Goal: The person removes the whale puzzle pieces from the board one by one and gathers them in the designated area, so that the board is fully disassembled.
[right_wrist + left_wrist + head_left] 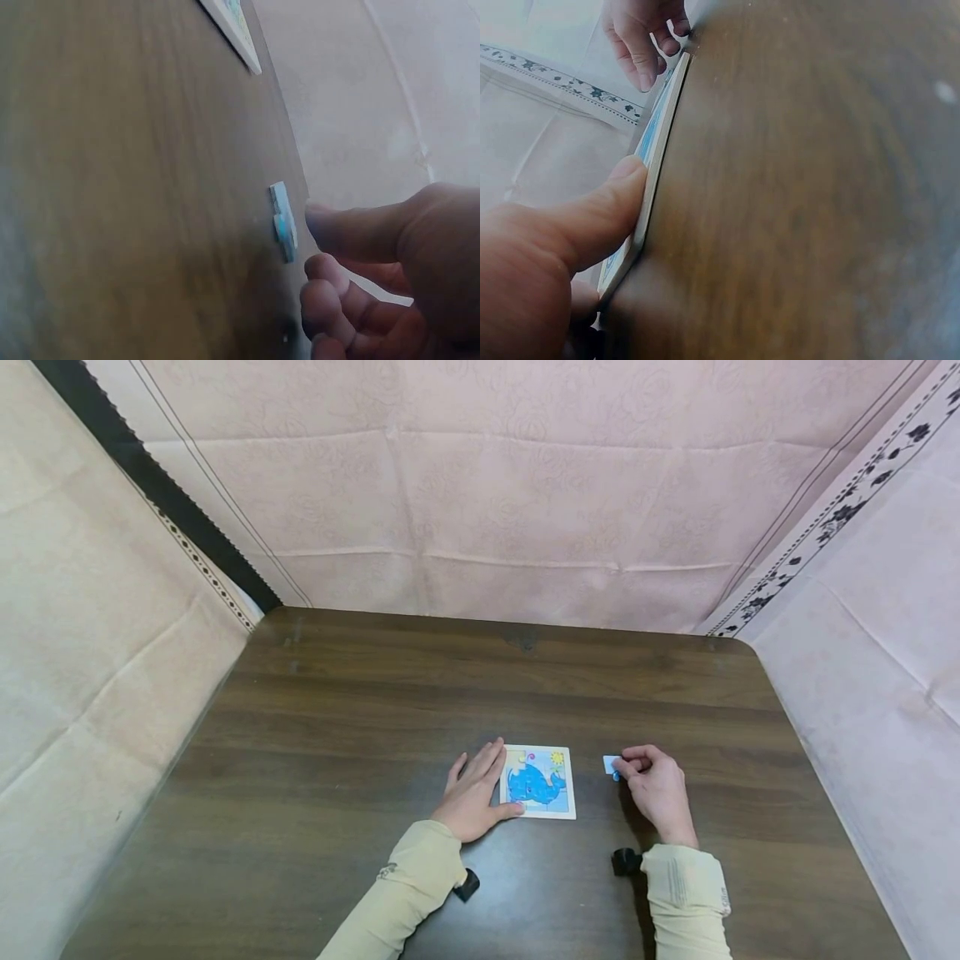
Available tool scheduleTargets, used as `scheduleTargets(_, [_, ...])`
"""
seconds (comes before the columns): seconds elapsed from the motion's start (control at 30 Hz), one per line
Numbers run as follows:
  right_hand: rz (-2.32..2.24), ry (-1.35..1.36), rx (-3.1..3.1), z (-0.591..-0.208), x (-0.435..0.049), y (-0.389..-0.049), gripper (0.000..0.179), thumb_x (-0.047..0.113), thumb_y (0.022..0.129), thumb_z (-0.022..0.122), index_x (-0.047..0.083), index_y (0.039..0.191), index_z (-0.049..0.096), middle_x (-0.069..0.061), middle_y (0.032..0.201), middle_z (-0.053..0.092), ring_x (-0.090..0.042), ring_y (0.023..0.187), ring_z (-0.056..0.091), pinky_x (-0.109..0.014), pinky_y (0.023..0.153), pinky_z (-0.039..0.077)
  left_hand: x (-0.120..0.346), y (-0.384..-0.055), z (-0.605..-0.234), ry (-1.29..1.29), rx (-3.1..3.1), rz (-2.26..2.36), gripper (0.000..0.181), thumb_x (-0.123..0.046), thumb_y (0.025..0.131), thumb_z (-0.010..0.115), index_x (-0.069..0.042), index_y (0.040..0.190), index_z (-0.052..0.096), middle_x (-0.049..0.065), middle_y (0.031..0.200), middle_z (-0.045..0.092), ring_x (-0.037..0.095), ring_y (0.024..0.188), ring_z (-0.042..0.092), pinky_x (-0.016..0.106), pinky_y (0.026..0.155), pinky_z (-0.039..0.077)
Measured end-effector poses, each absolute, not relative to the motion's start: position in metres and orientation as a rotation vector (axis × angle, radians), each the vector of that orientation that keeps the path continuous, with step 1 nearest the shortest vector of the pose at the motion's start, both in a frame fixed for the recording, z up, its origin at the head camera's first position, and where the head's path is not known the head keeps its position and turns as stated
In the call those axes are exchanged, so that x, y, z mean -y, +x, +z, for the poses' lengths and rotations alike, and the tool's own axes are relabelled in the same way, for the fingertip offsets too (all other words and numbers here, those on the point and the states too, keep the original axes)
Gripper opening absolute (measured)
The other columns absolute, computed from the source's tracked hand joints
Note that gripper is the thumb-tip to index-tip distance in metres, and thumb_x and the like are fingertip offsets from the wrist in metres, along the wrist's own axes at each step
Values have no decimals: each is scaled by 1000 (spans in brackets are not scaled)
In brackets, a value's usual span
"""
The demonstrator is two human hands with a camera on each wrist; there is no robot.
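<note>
A square picture puzzle [536,787] with a blue whale, a yellow sun and a pale frame lies flat on the table. Its picture has a beige patch at the upper left. My left hand [474,793] rests along its left side with fingers extended, and the thumb touches the lower part of the frame. To the right of the puzzle, a small light-blue puzzle piece [283,221] lies on the table. My right hand [660,789] is just above it, thumb and fingers loosely bent; in the right wrist view the fingertips [321,225] are apart from the piece.
The brown wooden table [337,735] extends around the puzzle on all sides. Pale cloth [480,502] hangs behind the table's far edge and along both sides. A black wrist device [626,862] sticks out beside the right sleeve.
</note>
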State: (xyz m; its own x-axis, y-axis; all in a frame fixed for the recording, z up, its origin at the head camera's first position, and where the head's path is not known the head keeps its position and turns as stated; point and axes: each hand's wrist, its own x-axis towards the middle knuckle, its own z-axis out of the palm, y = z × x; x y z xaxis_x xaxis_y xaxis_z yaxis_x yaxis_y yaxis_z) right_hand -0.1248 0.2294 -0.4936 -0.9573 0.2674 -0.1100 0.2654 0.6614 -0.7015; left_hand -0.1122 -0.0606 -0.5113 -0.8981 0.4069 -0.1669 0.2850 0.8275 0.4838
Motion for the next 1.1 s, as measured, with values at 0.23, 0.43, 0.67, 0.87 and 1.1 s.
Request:
scheduleTargets(0.23, [1217, -345, 2897, -482, -215, -123, 27, 19, 92, 68, 4, 114, 64, -10, 92, 60, -23, 78, 54, -30, 64, 47, 60, -112, -511, 546, -2751, 668, 95, -59, 87, 61, -12, 156, 16, -1, 164, 5, 18, 149, 6, 49, 118, 1])
scheduleTargets(0.43, [1215, -213, 2970, -475, -187, -123, 27, 19, 91, 70, 8, 116, 65, -9, 97, 57, -25, 84, 52, -32, 67, 49, 61, -111, -511, 549, -2748, 679, 94, -58, 87, 62, -12, 156, 17, -1, 164, 5, 18, 149, 6, 49, 118, 1])
scheduleTargets(0.67, [1135, 42, 3058, -487, -153, -128, 31, 18, 88, 74, 10, 117, 69, -5, 95, 53, -21, 80, 51, -28, 67, 52, 63, -112, -515, 549, -2755, 646, 94, -60, 87, 60, -13, 156, 18, -2, 164, 6, 18, 149, 7, 49, 118, 1])
scheduleTargets(0.87, [1087, 138, 3098, -495, -138, -130, 33, 19, 86, 76, 13, 118, 69, -3, 98, 50, -19, 81, 51, -27, 70, 54, 63, -111, -515, 553, -2738, 632, 94, -62, 87, 58, -13, 156, 18, -2, 164, 6, 18, 149, 7, 49, 118, 0])
scheduleTargets(1.1, [1009, 213, 3130, -490, -131, -134, 31, 17, 85, 77, 14, 115, 70, -2, 94, 49, -17, 79, 50, -27, 72, 54, 63, -112, -513, 539, -2748, 631, 95, -64, 86, 57, -14, 156, 18, -3, 164, 5, 18, 149, 5, 50, 118, 0])
